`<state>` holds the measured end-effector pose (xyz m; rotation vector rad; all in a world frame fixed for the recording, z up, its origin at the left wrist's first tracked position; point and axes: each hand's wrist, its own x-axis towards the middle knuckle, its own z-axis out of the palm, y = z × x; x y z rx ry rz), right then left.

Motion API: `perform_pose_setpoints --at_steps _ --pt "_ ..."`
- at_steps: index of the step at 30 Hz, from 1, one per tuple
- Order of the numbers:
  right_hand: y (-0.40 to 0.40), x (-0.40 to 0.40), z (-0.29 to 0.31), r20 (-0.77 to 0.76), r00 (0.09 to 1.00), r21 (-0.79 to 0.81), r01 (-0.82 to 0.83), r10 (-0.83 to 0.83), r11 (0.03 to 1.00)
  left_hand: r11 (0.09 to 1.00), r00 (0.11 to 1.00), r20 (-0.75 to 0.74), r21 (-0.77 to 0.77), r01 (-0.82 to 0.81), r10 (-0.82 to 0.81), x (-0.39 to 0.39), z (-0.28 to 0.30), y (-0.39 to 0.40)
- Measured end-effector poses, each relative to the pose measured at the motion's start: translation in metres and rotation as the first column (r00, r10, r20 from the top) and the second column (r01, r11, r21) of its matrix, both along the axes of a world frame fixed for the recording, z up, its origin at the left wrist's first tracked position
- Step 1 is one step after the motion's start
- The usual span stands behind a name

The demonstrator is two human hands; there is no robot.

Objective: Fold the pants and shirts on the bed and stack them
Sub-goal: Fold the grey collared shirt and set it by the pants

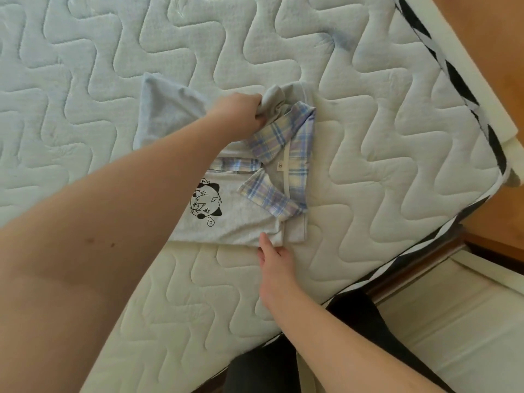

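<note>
Two hands (255, 177) on soft grey shirt (243, 219)

The bed (368, 137) is a bare quilted white mattress. A grey shirt (241, 219) with a plaid collar lies directly on it, between the left grip (241, 114) and the right grip (272, 256).
</note>
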<state>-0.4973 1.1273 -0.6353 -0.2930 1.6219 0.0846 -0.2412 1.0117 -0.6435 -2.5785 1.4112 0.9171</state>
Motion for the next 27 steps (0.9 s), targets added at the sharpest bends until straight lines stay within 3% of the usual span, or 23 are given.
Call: perform_pose_setpoints --at_steps 3,9,12,15,17,21,24,27 --pt "0.005 0.015 0.004 -0.055 0.982 0.036 0.182 -0.180 0.983 0.999 0.999 -0.028 -0.002 -0.036 0.036 -0.001 -0.001 0.012" --pt "-0.001 0.040 0.011 -0.053 0.995 0.036 0.082 -0.080 0.996 0.984 0.967 -0.184 -0.009 -0.179 0.175 -0.003 0.010 0.029" --pt "-0.005 0.039 0.019 -0.030 0.966 0.053 0.256 -0.255 0.965 0.946 0.918 -0.245 -0.018 -0.325 0.311 -0.009 0.026 0.049" --pt "-0.012 0.027 0.028 0.114 0.926 0.010 0.362 -0.361 0.932 0.866 0.833 -0.309 -0.053 -0.498 0.460 -0.017 0.051 0.081" --pt "-0.026 0.013 0.036 0.210 0.913 -0.047 0.368 -0.351 0.929 0.733 0.685 -0.421 -0.065 -0.677 0.595 -0.028 0.072 0.107" --pt "-0.061 -0.014 0.064 0.420 0.904 -0.193 0.181 -0.085 0.964 0.407 0.369 -0.632 -0.093 -0.909 0.681 -0.060 0.112 0.150" --pt "-0.083 -0.036 0.095 0.496 0.842 -0.350 -0.030 0.212 0.936 0.248 0.265 -0.676 -0.125 -0.961 0.688 -0.093 0.138 0.176" --pt "-0.105 -0.052 0.136 0.424 0.781 -0.503 -0.218 0.459 0.836 0.157 0.213 -0.694 -0.144 -0.977 0.688 -0.124 0.167 0.200"
